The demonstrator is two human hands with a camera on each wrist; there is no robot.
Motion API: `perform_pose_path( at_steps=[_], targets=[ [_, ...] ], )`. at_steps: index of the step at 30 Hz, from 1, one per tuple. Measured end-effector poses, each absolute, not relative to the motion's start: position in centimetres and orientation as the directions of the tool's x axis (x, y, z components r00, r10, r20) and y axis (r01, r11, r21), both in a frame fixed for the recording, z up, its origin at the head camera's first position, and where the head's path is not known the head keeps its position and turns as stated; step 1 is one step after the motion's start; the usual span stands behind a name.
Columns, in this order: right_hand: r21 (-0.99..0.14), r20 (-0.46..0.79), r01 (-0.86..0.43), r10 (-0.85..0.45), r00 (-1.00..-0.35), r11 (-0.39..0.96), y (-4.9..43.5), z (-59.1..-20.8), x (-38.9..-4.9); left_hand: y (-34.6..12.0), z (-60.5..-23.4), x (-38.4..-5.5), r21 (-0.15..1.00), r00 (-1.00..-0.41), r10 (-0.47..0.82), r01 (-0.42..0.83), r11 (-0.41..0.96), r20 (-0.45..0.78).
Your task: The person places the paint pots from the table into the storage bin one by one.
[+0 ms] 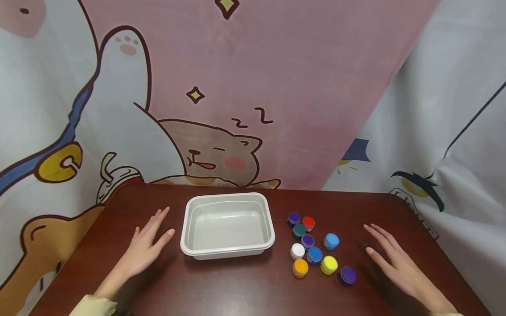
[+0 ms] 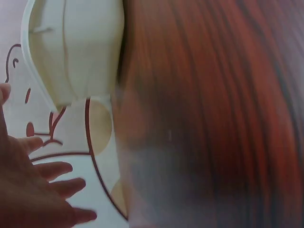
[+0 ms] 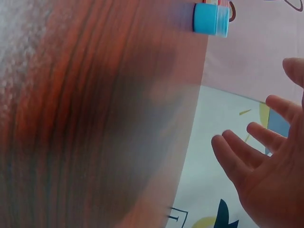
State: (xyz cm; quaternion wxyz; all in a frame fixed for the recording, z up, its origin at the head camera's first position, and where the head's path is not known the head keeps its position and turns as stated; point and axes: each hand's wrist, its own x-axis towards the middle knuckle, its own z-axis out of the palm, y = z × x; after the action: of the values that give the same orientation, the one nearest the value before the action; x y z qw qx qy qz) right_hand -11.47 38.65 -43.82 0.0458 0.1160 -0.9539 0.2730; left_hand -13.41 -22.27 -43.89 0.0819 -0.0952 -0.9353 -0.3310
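Note:
My left hand [image 1: 144, 250] hovers to the left of a light grey plastic tub [image 1: 227, 253], fingers extended and holding nothing. On the other side, my right hand [image 1: 397, 263] is held to the right of a group of small paint pots, also with fingers spread and nothing in it. The pot nearest to it is a dark purple one [image 1: 347, 276]. Others include a yellow pot [image 1: 329, 265], an orange pot [image 1: 300, 268], a white pot [image 1: 297, 251], a red pot [image 1: 309, 223] and a light blue pot [image 3: 211, 19]. In the left wrist view the tub [image 2: 90, 47] stands beyond the fingers.
All of this stands on a dark red-brown wooden table [image 1: 221, 289]. A cloth backdrop [image 1: 296, 96] with cartoon animals hangs behind the table's back edge and along its sides. The teal pot [image 1: 299, 231] and several blue and purple pots sit close together.

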Motion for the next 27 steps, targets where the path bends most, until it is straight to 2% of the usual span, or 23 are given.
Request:
perform_pose_path(
  at_steps=[9,14,16,20,23,27],
  targets=[
    [-0.476,0.168,-0.269,-0.214,-0.962,0.837,37.7,-43.3,-10.7,-19.5,-44.7,-14.2,0.791,-0.952,0.242,0.292,0.537,0.187],
    [-0.493,0.152,-0.276,-0.231,-0.961,0.825,37.4,-43.7,-10.4,-19.0,-45.7,-14.8,0.874,-0.949,0.284,0.248,0.418,0.134],
    [-0.537,0.112,-0.257,-0.235,-0.966,0.803,37.2,-43.8,-10.3,-19.0,-45.9,-15.0,0.901,-0.948,0.299,0.220,0.374,0.107],
    [-0.697,-0.037,-0.176,-0.280,-0.959,0.696,37.3,-44.1,-10.5,-19.2,-46.4,-15.5,0.932,-0.935,0.340,0.210,0.295,0.103],
    [-0.796,-0.142,-0.111,-0.362,-0.921,0.595,37.7,-44.4,-10.9,-19.4,-46.7,-15.8,0.942,-0.926,0.362,0.206,0.263,0.102],
    [-0.842,-0.206,-0.083,-0.461,-0.863,0.533,37.7,-44.7,-11.3,-19.9,-46.9,-16.2,0.955,-0.921,0.381,0.181,0.237,0.080]
  ],
)
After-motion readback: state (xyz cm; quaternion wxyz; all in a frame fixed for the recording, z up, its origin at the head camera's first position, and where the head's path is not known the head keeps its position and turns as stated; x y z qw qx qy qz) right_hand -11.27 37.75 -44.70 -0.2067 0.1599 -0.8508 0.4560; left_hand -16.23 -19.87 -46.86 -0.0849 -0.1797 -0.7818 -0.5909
